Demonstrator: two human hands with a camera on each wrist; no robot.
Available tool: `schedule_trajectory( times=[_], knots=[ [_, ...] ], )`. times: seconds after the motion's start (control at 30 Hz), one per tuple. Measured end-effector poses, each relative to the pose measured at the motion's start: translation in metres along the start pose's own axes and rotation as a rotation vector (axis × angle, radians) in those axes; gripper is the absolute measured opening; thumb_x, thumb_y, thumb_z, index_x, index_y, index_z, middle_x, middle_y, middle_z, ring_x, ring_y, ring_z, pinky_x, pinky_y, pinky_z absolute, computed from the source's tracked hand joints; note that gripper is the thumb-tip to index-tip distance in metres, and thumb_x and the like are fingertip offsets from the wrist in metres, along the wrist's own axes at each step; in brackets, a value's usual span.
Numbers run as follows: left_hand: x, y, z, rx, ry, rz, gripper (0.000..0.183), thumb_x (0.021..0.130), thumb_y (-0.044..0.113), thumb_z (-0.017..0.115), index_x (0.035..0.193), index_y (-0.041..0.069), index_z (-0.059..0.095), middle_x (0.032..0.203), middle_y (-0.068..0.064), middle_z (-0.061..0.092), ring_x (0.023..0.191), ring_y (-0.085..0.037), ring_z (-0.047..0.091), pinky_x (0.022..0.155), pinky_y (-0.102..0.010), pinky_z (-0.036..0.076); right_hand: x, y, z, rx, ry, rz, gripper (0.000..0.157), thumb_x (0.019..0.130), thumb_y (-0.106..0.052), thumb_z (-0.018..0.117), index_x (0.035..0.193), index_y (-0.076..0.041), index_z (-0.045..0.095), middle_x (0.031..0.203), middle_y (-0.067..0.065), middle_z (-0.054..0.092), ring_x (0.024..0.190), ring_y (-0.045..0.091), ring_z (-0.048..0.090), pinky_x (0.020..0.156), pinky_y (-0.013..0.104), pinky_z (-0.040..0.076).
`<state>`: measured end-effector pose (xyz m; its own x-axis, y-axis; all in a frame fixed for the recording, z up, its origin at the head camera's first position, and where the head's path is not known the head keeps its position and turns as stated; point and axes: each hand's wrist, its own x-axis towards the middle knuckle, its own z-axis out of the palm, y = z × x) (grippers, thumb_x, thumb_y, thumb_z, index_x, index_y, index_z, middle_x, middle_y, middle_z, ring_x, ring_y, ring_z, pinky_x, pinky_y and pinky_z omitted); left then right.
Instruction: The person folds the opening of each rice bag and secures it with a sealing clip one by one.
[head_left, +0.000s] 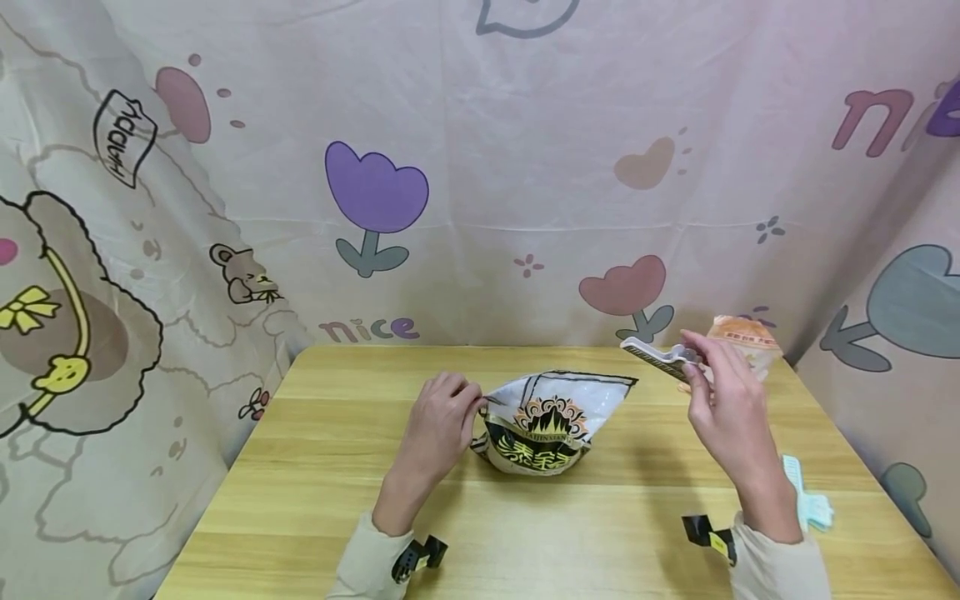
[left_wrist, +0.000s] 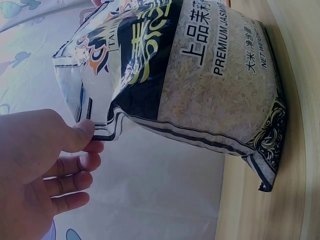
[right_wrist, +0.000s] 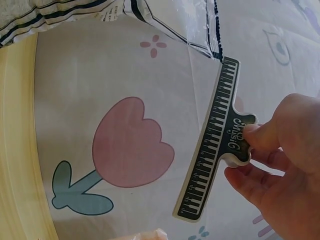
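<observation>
A bag of jasmine rice (head_left: 536,429) stands on the table, its white upper part slack and leaning right. My left hand (head_left: 444,417) pinches the bag's upper left edge between thumb and index finger, while the other fingers curl loosely, as the left wrist view shows (left_wrist: 45,165). To the right of the bag, my right hand (head_left: 726,400) holds up a black clip with a piano-key pattern (right_wrist: 210,140). Thumb and fingers grip the clip by its handle, marked "Music". In the head view the clip is apart from the bag's top right corner.
Behind my right hand stands a clear package with orange print (head_left: 746,337). A pale teal clip (head_left: 810,504) lies on the table (head_left: 315,467) beside my right forearm. A printed cloth (head_left: 487,167) hangs along the back and sides of the table.
</observation>
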<state>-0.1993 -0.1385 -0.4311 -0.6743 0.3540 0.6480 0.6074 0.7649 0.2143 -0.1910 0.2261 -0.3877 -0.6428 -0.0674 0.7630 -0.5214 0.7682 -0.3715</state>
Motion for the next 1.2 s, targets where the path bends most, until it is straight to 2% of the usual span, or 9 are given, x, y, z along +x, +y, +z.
schedule_trajectory(
  times=[0.23, 0.4, 0.7, 0.83, 1.0, 1.2],
  knots=[
    [-0.001, -0.001, 0.001, -0.005, 0.009, 0.002, 0.007, 0.094, 0.006, 0.073, 0.089, 0.01, 0.071, 0.086, 0.0, 0.06, 0.082, -0.019, 0.054, 0.072, -0.033, 0.046, 0.001, -0.005, 0.001, 0.008, 0.005, -0.031, 0.037, 0.09, 0.019, 0.062, 0.124, 0.005, 0.066, 0.118, 0.02, 0.064, 0.098, 0.025, 0.055, 0.074, 0.017, 0.038],
    [-0.001, -0.002, 0.0, -0.003, 0.005, -0.001, 0.007, 0.094, 0.006, 0.073, 0.09, 0.011, 0.071, 0.087, 0.0, 0.061, 0.083, -0.019, 0.055, 0.074, -0.034, 0.047, 0.002, -0.013, 0.002, 0.024, 0.007, -0.047, 0.037, 0.09, 0.02, 0.061, 0.124, 0.005, 0.066, 0.119, 0.019, 0.064, 0.097, 0.025, 0.055, 0.076, 0.02, 0.038],
    [-0.001, -0.001, -0.001, -0.009, -0.002, -0.003, 0.006, 0.095, 0.009, 0.073, 0.09, 0.011, 0.071, 0.087, -0.001, 0.062, 0.082, -0.018, 0.055, 0.074, -0.033, 0.048, 0.006, -0.022, -0.002, 0.023, -0.008, -0.081, 0.043, 0.088, 0.022, 0.064, 0.126, 0.002, 0.068, 0.118, 0.016, 0.064, 0.1, 0.025, 0.058, 0.082, 0.012, 0.038],
    [-0.001, 0.0, -0.001, -0.012, -0.003, -0.005, 0.006, 0.095, 0.008, 0.073, 0.089, 0.011, 0.071, 0.086, 0.0, 0.061, 0.081, -0.017, 0.054, 0.072, -0.032, 0.047, 0.012, -0.026, -0.004, 0.019, -0.024, -0.126, 0.041, 0.087, 0.021, 0.066, 0.123, 0.002, 0.069, 0.114, 0.014, 0.065, 0.093, 0.023, 0.06, 0.08, 0.013, 0.04],
    [-0.001, 0.0, -0.002, -0.016, -0.008, -0.01, 0.006, 0.095, 0.008, 0.073, 0.09, 0.011, 0.071, 0.086, 0.0, 0.061, 0.08, -0.017, 0.053, 0.072, -0.031, 0.047, 0.021, -0.033, -0.005, 0.031, -0.057, -0.169, 0.038, 0.087, 0.02, 0.067, 0.12, 0.002, 0.071, 0.105, 0.01, 0.064, 0.085, 0.016, 0.055, 0.074, 0.016, 0.041],
    [-0.001, -0.001, -0.002, -0.012, -0.014, -0.013, 0.006, 0.095, 0.009, 0.073, 0.09, 0.011, 0.072, 0.087, 0.0, 0.062, 0.081, -0.017, 0.054, 0.072, -0.031, 0.047, 0.028, -0.038, -0.006, 0.035, -0.102, -0.203, 0.038, 0.085, 0.02, 0.069, 0.118, 0.002, 0.071, 0.1, 0.008, 0.063, 0.088, 0.015, 0.053, 0.074, 0.02, 0.04]
  ],
)
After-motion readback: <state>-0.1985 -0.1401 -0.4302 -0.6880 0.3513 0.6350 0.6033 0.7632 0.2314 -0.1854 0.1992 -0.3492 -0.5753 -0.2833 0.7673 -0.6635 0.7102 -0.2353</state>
